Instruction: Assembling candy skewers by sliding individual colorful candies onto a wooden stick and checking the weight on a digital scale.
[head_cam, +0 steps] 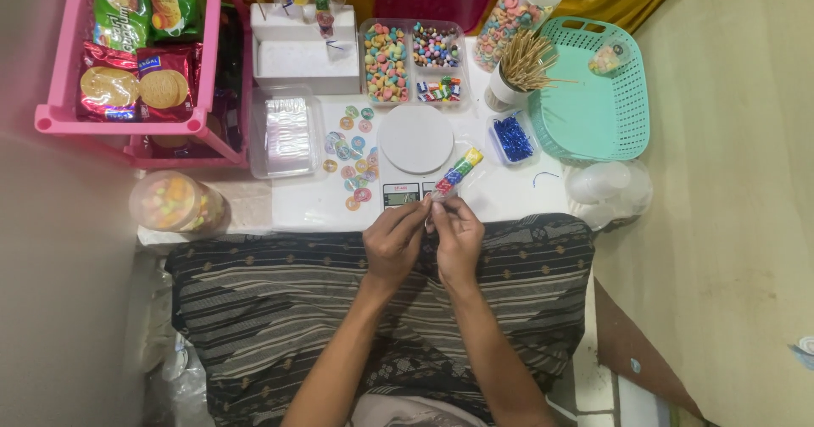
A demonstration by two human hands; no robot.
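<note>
A slim candy packet (455, 175) was pinched at its lower end by both hands (428, 236), its long axis slanting up-right over the scale (415, 147).

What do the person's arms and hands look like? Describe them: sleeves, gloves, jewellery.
Both forearms are bare to the frame's bottom edge, with no sleeve in view. The left hand and right hand wear no gloves; no rings, watch or bracelet can be seen. The fingernails look short, though they are too small to be sure.
</note>
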